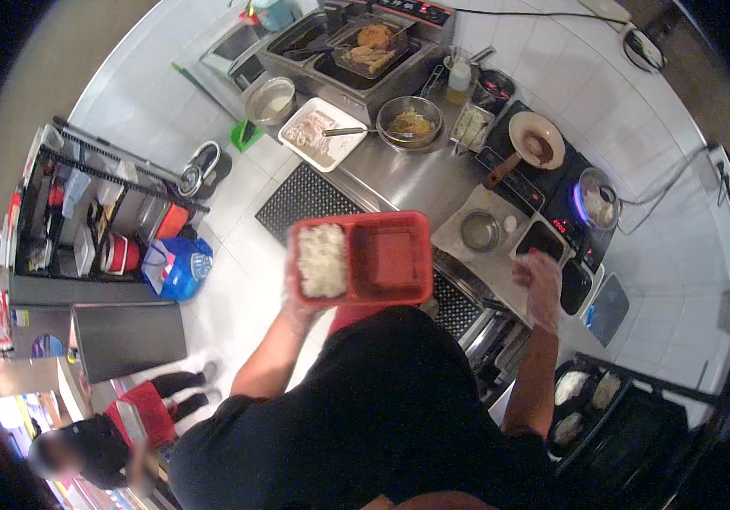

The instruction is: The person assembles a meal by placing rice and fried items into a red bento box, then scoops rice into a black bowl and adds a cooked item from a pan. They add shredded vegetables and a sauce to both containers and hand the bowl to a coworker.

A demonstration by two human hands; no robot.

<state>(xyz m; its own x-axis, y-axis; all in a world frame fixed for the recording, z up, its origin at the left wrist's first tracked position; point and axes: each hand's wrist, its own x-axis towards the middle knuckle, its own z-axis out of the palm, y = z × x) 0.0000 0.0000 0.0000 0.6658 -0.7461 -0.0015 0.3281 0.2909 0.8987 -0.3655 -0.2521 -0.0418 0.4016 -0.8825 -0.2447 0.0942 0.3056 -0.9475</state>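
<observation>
My left hand (298,308), in a clear plastic glove, is closed on the left side of a red two-compartment meal box (392,255), held level in front of me. White rice (322,262) fills its left compartment; the right one shows bare red floor and a dark shadow. To the right, my gloved right hand (538,285) hovers at the black food containers (576,287) on the counter's edge. Its fingers are curled together, and whatever they may hold is hidden. Close by, a small round bowl (480,230) and a whitish egg-like piece (510,223) rest on a cloth-like sheet.
A pan (536,140) and a small pot (596,202) stand on the cooktops at right. Behind are a steel bowl with a utensil (411,124), a white tray (322,134) and a fryer (365,64). Another person (118,425) is at lower left, near shelves (101,212).
</observation>
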